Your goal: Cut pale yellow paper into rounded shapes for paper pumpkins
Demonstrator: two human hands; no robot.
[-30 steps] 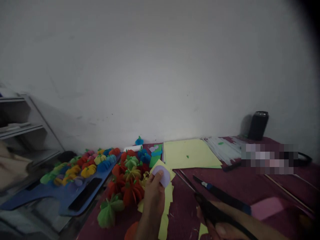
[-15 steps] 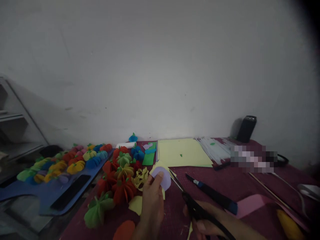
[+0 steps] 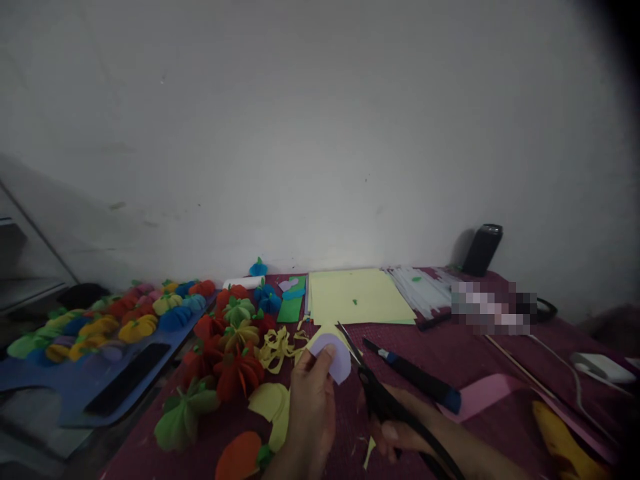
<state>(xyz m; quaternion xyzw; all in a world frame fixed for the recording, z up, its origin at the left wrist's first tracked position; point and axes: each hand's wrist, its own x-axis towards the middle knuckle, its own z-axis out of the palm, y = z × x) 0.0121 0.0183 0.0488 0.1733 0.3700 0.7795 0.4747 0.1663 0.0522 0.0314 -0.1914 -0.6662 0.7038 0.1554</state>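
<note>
Between the fingers of my left hand (image 3: pixel 316 387) is a rounded piece of lilac paper (image 3: pixel 337 360), held up with the thumb on its face. My right hand (image 3: pixel 400 427) grips black-handled scissors (image 3: pixel 373 387), whose blades point up and left, partly open, beside the paper's right edge. Below and left of my left hand lie yellow paper cutouts (image 3: pixel 265 401) and an orange-red paper piece (image 3: pixel 240 453). Curly yellow paper scraps (image 3: pixel 275 350) sit just behind. A cluster of folded paper pumpkins, among them a green one (image 3: pixel 183 417) and a red one (image 3: pixel 240 370), stands to the left.
A stack of pale yellow sheets (image 3: pixel 360 293) lies by the wall. On the right are a utility knife (image 3: pixel 420 380), a pink paper strip (image 3: pixel 485 393), a dark can (image 3: pixel 483 250) and a white charger (image 3: pixel 600 367). Many paper pumpkins cover a blue board (image 3: pixel 80 400) at far left.
The lilac paper has turned and shifted slightly right in my left hand, closer to the scissors. The whole view has swung a little to the right.
</note>
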